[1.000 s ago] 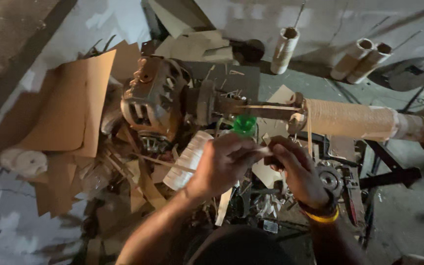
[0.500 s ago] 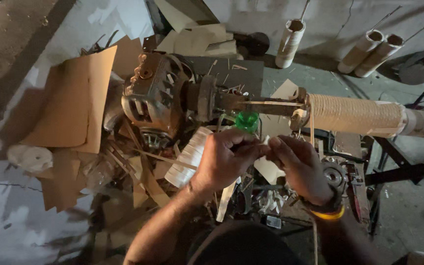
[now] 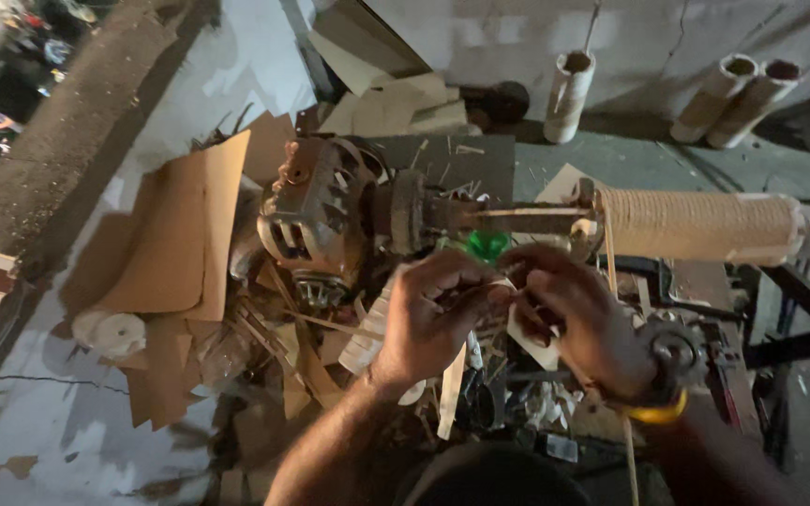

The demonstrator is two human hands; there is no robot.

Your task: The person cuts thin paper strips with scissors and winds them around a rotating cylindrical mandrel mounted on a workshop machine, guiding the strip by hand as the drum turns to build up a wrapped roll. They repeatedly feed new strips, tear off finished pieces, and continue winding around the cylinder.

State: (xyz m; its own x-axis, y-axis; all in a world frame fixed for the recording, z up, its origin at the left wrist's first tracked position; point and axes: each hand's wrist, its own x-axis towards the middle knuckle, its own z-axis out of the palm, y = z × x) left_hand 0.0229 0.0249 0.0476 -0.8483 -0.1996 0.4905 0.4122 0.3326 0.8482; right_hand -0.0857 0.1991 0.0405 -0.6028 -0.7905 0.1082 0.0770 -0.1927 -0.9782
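My left hand [image 3: 433, 314] and my right hand [image 3: 574, 314] meet in front of me, fingers pinched together on a thin pale string [image 3: 608, 253] between them. The string runs up to a long spool wound with tan thread [image 3: 700, 225], mounted on a horizontal shaft [image 3: 508, 217]. The shaft leads left to a worn electric motor [image 3: 316, 220]. A green plastic piece [image 3: 487, 245] shows just above my fingers. My right wrist carries a yellow band [image 3: 656, 410].
Brown cardboard sheets [image 3: 185, 234] lie left of the motor. Three cardboard tubes [image 3: 569, 94] lean against the pale back wall. A dark metal frame [image 3: 789, 319] stands at right. Wooden sticks and scraps litter the bench under my hands.
My hands have drawn a little closer together and stay pinched on the string. The view has shifted slightly; the motor and spool have not moved.
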